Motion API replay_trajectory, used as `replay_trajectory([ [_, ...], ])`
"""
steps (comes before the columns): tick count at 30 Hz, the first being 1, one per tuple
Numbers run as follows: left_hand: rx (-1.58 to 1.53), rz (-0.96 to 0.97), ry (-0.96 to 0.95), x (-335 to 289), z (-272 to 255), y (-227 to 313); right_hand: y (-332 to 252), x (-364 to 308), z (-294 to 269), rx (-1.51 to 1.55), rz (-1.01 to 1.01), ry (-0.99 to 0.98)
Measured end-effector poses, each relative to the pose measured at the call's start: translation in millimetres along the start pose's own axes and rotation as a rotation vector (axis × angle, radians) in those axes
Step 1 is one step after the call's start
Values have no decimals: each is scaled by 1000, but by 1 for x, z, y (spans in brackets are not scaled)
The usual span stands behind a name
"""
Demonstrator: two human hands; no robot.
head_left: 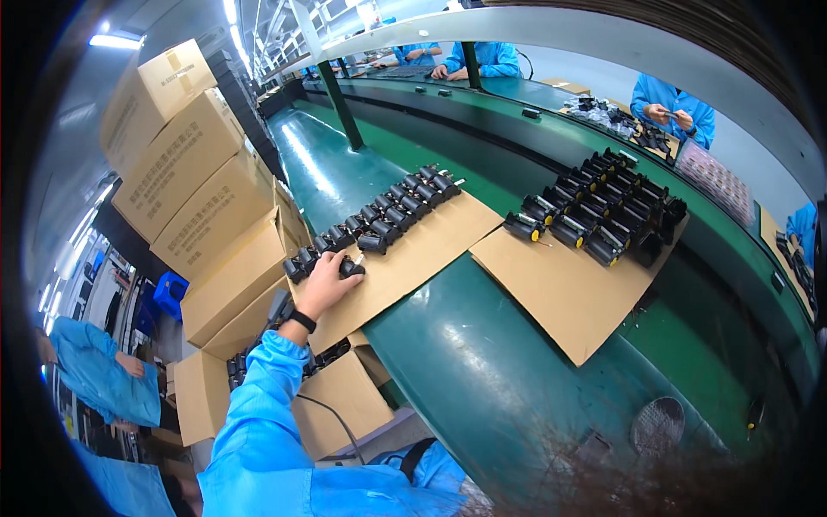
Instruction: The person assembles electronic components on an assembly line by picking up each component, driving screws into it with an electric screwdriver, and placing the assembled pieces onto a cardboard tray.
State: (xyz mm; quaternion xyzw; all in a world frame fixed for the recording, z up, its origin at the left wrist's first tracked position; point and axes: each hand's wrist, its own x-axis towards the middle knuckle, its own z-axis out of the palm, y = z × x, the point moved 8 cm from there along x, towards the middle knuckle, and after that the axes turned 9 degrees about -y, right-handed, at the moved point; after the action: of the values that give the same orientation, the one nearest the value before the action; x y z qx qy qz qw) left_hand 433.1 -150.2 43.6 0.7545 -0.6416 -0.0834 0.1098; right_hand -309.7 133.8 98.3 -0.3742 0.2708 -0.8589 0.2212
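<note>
Brown cartons (202, 211) flank the sheet's (418, 258) left edge; our left hand (322, 286) grips a black part (351, 268); right hand, we can't tell.

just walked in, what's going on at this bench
The person's left hand has its thumb and fingers around a black part, beside rows of similar parts on a cardboard sheet. The right hand is out of view. To the right, a second cardboard sheet bears another group of black parts, some with yellow ends. Below the hand, an open carton also holds black items. Other people in blue are nearby.
</note>
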Motion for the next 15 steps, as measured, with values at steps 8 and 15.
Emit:
replay_trajectory([
  [8,381,-47,293,40,-5,46,-2,2,-4,-85,-2,-29],
  [15,196,-88,130,58,1,24,-2,2,-8,-96,-19,-10],
])
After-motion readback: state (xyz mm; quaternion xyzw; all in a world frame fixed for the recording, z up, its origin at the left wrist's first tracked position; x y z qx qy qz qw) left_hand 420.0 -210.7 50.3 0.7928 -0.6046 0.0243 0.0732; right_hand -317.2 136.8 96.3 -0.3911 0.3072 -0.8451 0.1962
